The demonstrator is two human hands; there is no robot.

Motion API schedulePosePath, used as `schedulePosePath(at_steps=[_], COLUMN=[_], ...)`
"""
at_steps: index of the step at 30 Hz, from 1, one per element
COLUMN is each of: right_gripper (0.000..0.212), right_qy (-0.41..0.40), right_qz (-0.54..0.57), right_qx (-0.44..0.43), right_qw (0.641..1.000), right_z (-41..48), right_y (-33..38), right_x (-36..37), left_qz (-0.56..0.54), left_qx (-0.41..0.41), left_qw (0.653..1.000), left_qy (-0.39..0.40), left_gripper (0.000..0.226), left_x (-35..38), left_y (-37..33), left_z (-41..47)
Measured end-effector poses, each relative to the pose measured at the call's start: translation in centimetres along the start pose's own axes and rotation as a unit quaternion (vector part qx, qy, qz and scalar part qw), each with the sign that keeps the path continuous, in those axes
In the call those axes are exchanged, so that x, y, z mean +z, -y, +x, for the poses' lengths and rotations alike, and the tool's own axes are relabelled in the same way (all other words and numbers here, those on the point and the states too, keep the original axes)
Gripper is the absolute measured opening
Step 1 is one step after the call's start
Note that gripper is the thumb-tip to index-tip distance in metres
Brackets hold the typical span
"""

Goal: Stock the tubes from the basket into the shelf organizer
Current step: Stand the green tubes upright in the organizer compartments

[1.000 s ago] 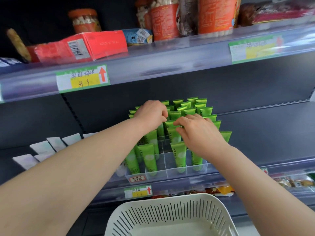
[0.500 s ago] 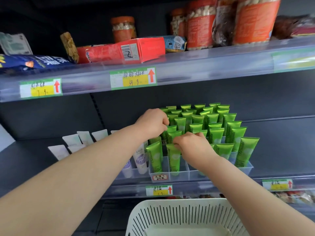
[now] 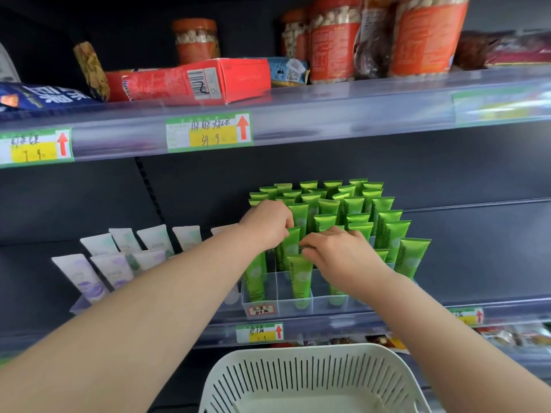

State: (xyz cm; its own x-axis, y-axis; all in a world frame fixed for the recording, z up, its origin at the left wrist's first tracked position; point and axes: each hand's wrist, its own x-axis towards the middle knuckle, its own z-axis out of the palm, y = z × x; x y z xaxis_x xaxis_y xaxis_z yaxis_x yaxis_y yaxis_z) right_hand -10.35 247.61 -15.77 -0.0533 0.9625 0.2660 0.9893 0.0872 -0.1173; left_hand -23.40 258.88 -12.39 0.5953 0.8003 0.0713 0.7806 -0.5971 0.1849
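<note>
Both arms outstretched, left hand (image 3: 267, 225) gripping a middle tube (image 3: 293, 245), right hand (image 3: 343, 257) pinching the front tube (image 3: 299, 280)

Retail shop, stocked display shelving.
Dark shelves (image 3: 477, 248) fronted by clear plastic edge strips (image 3: 357, 114) carrying green-and-yellow price tags (image 3: 208, 132) with handwritten figures and red arrows. Snack jars (image 3: 334, 43) and a barcoded red box (image 3: 190, 80) along upper shelf's front edge. Identical green tubes (image 3: 390, 231) ranked in a labelled clear organizer (image 3: 320, 304) at lower shelf's front edge.
</note>
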Motion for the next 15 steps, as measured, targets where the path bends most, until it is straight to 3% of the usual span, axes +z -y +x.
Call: schedulePosePath(at_steps=[11, 15], right_gripper=[0.033, 0.029], right_qy=[-0.051, -0.059], right_qz=[0.011, 0.007], right_qx=[0.047, 0.048], right_qw=[0.998, 0.997], right_z=[-0.2, 0.1], right_y=[-1.9, -1.9], right_x=[-0.4, -0.5], left_qz=[0.009, -0.022], left_qx=[-0.007, -0.026], left_qw=[1.000, 0.997], left_qy=[0.008, -0.069], left_gripper=[0.015, 0.014], left_x=[0.4, -0.9], left_y=[-0.8, -0.9], left_z=[0.9, 1.4])
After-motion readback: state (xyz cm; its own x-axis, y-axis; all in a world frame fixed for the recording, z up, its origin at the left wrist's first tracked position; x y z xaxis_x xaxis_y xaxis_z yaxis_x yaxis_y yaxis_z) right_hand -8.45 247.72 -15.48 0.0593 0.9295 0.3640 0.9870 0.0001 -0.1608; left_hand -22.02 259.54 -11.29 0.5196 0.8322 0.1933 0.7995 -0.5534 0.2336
